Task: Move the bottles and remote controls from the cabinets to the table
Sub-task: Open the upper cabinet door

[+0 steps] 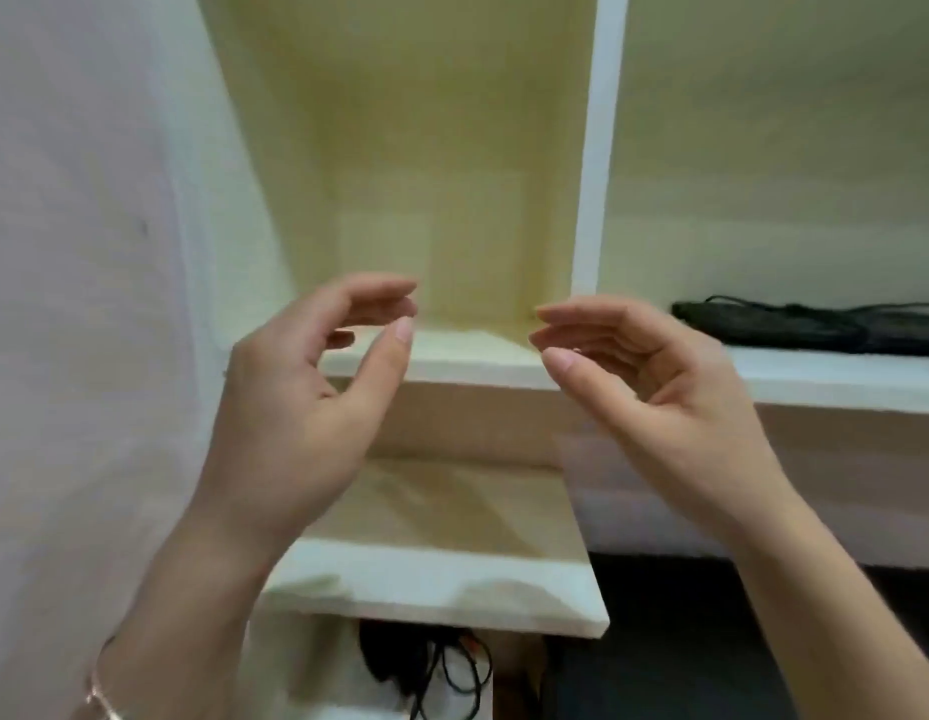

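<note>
My left hand point(301, 387) and my right hand point(644, 376) are raised side by side in front of a pale wooden cabinet compartment point(426, 210). Both palms face each other with the fingers loosely curved, and neither holds anything. The compartment behind them shows only its bare back wall and shelf board point(467, 363). No bottle or remote control is in view.
A white divider point(597, 148) separates this compartment from a wider one on the right, where a black bundle of cords point(815, 324) lies on the shelf. A lower shelf board point(431, 579) juts out below my hands, with black cables point(431, 662) underneath. A white wall stands at left.
</note>
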Motion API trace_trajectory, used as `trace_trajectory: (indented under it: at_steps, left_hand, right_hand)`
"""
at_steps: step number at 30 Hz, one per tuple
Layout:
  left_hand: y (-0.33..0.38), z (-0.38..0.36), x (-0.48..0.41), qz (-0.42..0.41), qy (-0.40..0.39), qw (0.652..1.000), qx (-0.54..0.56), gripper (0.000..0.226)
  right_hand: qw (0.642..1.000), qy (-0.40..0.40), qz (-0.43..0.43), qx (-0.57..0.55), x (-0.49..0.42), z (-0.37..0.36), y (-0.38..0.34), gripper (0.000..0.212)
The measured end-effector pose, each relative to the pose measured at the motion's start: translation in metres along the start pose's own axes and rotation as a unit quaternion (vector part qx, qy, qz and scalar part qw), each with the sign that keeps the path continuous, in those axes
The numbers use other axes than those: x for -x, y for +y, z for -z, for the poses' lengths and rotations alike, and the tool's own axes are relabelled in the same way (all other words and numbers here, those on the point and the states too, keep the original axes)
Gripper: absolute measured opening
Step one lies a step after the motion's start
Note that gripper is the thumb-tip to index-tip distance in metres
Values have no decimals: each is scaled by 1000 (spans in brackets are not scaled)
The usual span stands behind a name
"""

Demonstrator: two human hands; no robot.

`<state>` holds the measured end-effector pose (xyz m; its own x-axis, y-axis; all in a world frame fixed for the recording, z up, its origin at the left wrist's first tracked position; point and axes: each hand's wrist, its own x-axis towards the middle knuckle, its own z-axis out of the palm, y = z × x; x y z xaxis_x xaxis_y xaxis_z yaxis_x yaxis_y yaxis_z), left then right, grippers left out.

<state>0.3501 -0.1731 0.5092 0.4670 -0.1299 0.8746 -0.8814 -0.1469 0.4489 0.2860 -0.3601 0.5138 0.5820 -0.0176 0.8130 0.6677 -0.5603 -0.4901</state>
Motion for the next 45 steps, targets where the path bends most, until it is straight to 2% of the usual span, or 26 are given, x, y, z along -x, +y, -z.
trace_trajectory:
  at_steps: [3,6,9,12,14,17,21,22,25,28,32,36,39,41,45]
  left_hand:
    - [21,1,-60,-106,93,989,-39,18]
    - [37,-1,-113,-168,138,970,-111,25]
    - [54,-4,-160,-200,172,952,-154,32]
    - [71,-3,-198,-230,169,931,-227,41]
    - [83,-4,-217,-227,138,925,-273,46]
    - [91,-9,-237,-223,85,916,-323,54]
    - [89,-15,-250,-207,39,904,-371,58]
    - [89,-16,-251,-203,39,903,-375,58]
    - [89,-18,-251,-210,55,898,-383,59]
    - [95,-16,-247,-225,60,887,-398,65]
    - [115,-12,-241,-265,77,879,-389,64]
    - [132,-8,-232,-384,133,813,-418,45]
    - [138,2,-228,-431,125,776,-442,31]
    - [142,13,-225,-443,124,768,-446,26]
    - [151,37,-214,-470,133,762,-424,18]
  right_hand:
    - [989,77,109,66,-55,18,-21,19]
    - [965,141,180,127,-111,34,-38,25]
    - [945,213,210,131,-164,48,-60,33]
    - [944,245,195,100,-206,60,-86,38]
    - [957,238,158,60,-226,64,-100,41]
    - [979,178,94,-18,-245,63,-107,46]
    - [985,145,18,-94,-258,63,-109,57]
    - [982,140,7,-128,-257,65,-111,51]
    - [964,122,-3,-237,-250,69,-122,5]
    - [943,108,-14,-314,-241,69,-136,14]
    - [919,97,-10,-383,-230,68,-153,7]
    - [903,96,14,-419,-221,64,-162,15]
    - [885,80,30,-457,-216,62,-166,12]
    - [882,62,37,-466,-216,62,-168,5]
    - [857,6,62,-512,-219,53,-171,15]
